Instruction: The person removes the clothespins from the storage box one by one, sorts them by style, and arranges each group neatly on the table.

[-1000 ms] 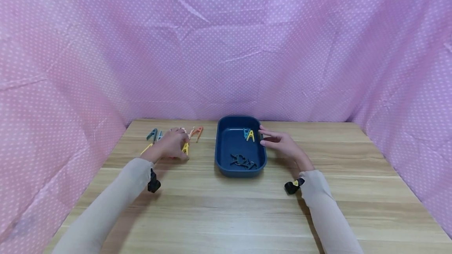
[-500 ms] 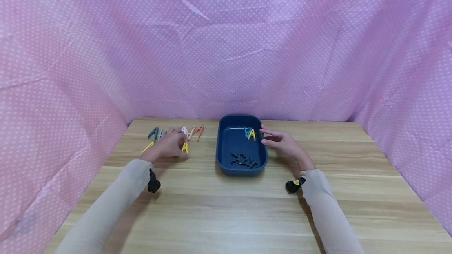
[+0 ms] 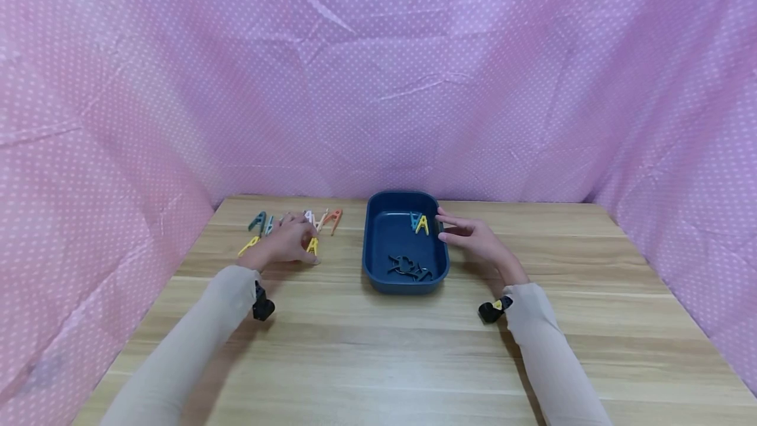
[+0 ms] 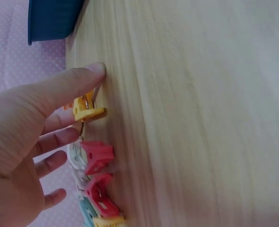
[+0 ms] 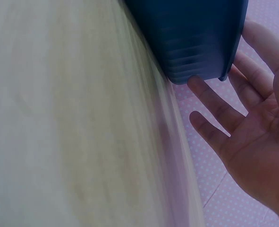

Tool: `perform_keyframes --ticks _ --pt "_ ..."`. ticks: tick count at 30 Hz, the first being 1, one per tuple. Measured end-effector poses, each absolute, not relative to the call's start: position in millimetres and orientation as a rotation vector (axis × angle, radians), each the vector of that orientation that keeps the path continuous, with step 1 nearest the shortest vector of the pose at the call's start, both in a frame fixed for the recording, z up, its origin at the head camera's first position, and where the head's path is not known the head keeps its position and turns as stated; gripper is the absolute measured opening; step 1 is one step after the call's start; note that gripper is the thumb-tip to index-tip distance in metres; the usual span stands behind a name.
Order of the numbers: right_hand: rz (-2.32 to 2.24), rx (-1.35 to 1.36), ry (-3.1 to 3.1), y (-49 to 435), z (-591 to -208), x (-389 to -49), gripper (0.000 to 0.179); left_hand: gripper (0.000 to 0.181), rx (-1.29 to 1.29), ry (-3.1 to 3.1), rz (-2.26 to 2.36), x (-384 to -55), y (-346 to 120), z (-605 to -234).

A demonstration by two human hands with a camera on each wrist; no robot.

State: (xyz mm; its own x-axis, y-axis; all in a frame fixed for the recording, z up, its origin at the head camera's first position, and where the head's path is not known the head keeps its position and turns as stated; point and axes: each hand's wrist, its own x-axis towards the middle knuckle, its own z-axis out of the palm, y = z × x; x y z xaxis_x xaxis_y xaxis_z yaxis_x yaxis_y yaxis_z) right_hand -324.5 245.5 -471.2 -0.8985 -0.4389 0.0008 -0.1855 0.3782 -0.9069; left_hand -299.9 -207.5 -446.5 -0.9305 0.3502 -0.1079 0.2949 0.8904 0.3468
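Note:
At the left of the table, my left hand (image 3: pixel 286 240) pinches a yellow clothespin (image 4: pixel 88 109) between thumb and index finger, low over the wood. Its other fingers are spread. Beside this hand lie red clothespins (image 4: pixel 97 156), a white one (image 3: pixel 308 216), an orange one (image 3: pixel 334 218), a dark teal one (image 3: pixel 257 221) and another yellow one (image 3: pixel 248 246). My right hand (image 3: pixel 478 240) rests straight fingertips against the right wall of the blue tray (image 3: pixel 369 235). In the tray are a blue clothespin (image 3: pixel 414 220), a yellow one (image 3: pixel 422 225) and several dark clip-like pieces (image 3: pixel 408 268).
The wooden table (image 3: pixel 378 354) ends at a pink dotted curtain (image 3: pixel 390 84), which also hangs at both sides. The tray stands near the back edge, between the two hands.
My left hand and the yellow clothespin at its fingertips have shifted very slightly to the right. The right hand stays at the tray's wall.

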Motion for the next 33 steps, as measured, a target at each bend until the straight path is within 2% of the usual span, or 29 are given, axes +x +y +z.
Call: perform_keyframes --ticks 33 --pt "-1.554 -0.631 2.376 245.0 -470.0 -327.3 0.056 0.046 0.418 2.835 0.405 -298.8 -207.4 -436.4"
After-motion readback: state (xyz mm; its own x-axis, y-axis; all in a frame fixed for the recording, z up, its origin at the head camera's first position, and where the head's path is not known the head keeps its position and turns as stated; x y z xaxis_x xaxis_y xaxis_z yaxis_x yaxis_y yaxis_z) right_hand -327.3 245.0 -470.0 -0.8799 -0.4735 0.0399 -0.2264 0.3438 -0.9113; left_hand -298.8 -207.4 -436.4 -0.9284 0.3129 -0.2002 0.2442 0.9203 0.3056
